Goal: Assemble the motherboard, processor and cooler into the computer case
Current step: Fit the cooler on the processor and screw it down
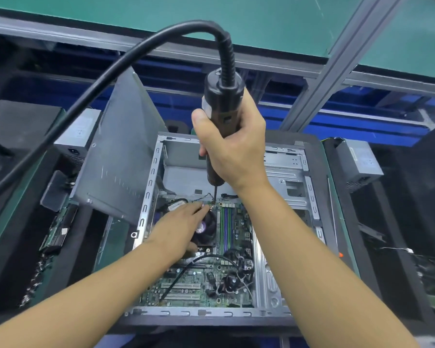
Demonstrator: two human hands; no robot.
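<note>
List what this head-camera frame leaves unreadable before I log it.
Head view only.
- processor: none visible; if fitted, the cooler hides it.
- cooler: its left part is covered by the left hand.
- screw under the electric screwdriver bit: too small and blurred to tell if seated.
- cable of the screwdriver: cut off by the left edge.
- screwdriver body: its middle is wrapped by the right hand.

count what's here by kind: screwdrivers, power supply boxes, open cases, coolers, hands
electric screwdriver: 1
power supply box: 2
computer case: 1
cooler: 1
hands: 2, left hand, right hand
total: 7
</note>
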